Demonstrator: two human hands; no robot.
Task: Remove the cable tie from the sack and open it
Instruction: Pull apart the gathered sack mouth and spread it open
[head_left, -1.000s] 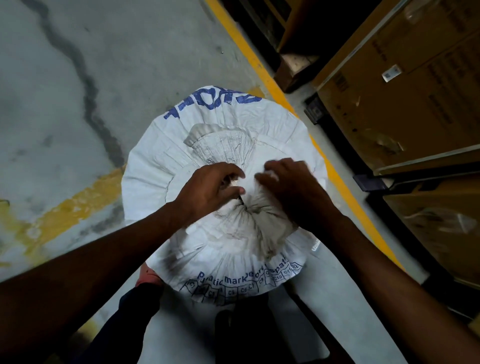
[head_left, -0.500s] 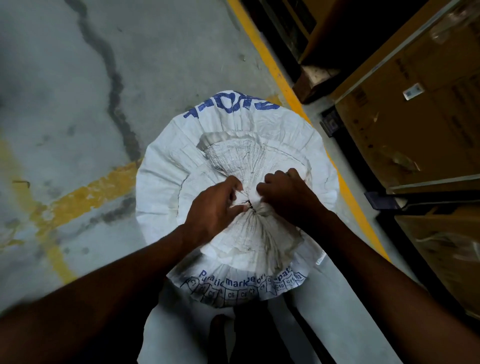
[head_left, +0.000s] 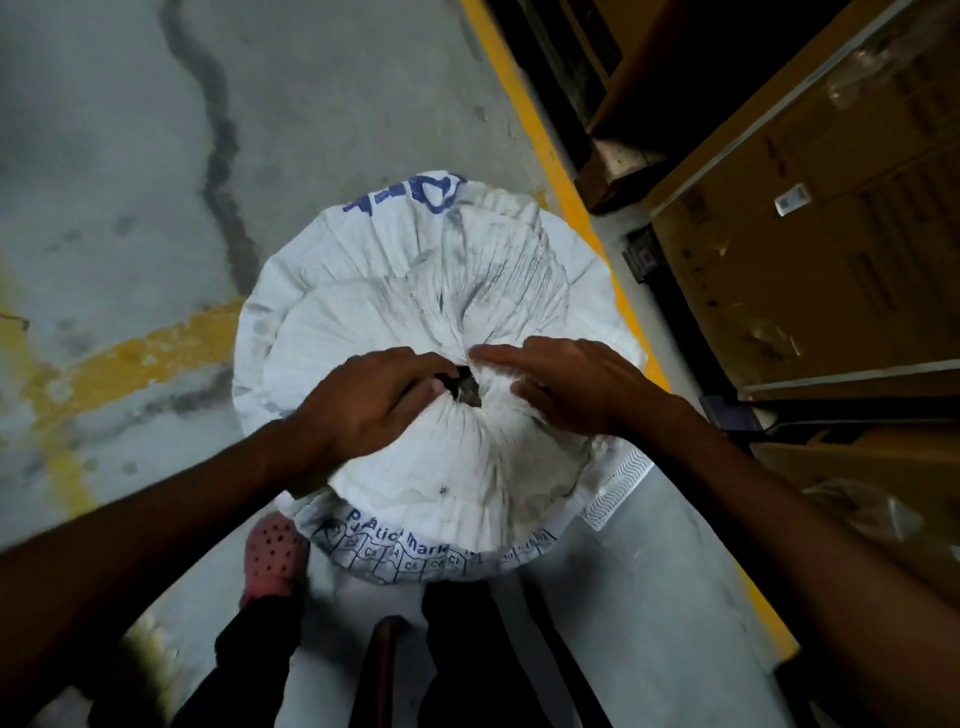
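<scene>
A white woven sack (head_left: 363, 291) with blue print stands upright on the floor in the middle of the head view. Its top is gathered into pleats around a small dark hole (head_left: 464, 385). My left hand (head_left: 374, 405) pinches the gathered fabric at the left edge of that hole. My right hand (head_left: 576, 387) lies over the fabric on the right side, fingers stretched toward the hole and slightly blurred. I cannot make out a cable tie; the fingers hide the neck.
Stacked cardboard boxes (head_left: 810, 218) on racking stand close on the right, behind a yellow floor line (head_left: 545, 150). Grey concrete floor (head_left: 114, 156) with a dark crack lies to the left. My pink shoe (head_left: 270, 556) and dark trouser legs are just below the sack.
The gathered neck has loosened and a small dark hole now shows between my hands. My right hand went from gripping the bunch to lying flatter. The view shifted.
</scene>
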